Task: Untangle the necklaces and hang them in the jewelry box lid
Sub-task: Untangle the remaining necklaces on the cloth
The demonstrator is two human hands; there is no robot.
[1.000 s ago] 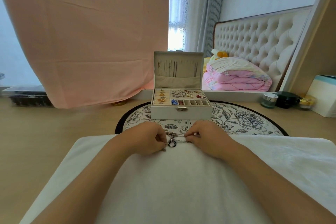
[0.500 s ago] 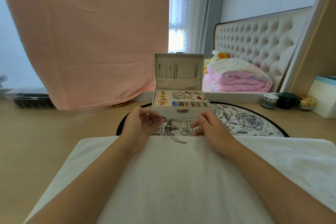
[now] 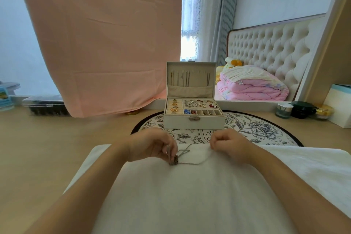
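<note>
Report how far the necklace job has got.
Done: several chains already hang in the box lid. In hand: the left hand and right hand pinch a silver necklace over the white towel, its chain looped. Left: straightening it and hanging it in the lid.

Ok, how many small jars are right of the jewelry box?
3, in a row at far right: clear silver-lidded jar, dark green jar, gold jar beside the white box. It may hide more.

The left hand point(image 3: 152, 144) lies knuckles-up, fingers curled, tips pinching the necklace chain point(image 3: 190, 163); the right hand point(image 3: 229, 145), a little apart, is curled fist-like, pinching the same chain
</note>
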